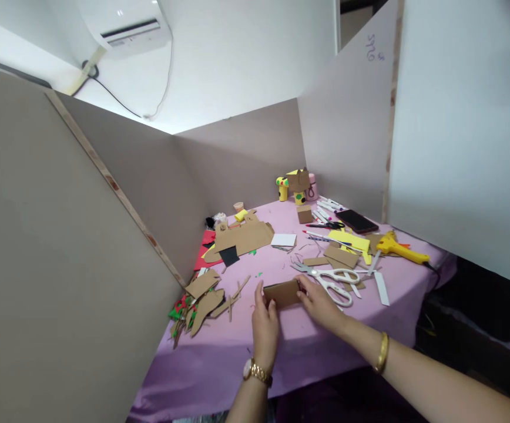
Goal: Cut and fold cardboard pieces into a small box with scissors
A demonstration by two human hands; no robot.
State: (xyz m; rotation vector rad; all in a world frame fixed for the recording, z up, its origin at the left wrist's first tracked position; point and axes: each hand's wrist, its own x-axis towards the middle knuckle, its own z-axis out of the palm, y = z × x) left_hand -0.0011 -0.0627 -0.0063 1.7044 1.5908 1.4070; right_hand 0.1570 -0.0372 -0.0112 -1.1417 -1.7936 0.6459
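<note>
A small brown cardboard piece (282, 292) lies on the purple tablecloth (220, 352), and both my hands grip it. My left hand (264, 323), with a gold watch at the wrist, pinches its left end with closed fingers. My right hand (319, 304), with a gold bangle on the forearm, holds its right end. White-handled scissors (332, 278) lie just beyond my right hand.
Cardboard scraps (204, 296) sit at the left, a larger cardboard sheet (241, 238) behind them. A yellow glue gun (399, 248), a black phone (356, 221), pens (325, 225), yellow paper (349, 239) and a small cardboard figure (297, 185) lie to the right and back. Partition boards surround the table.
</note>
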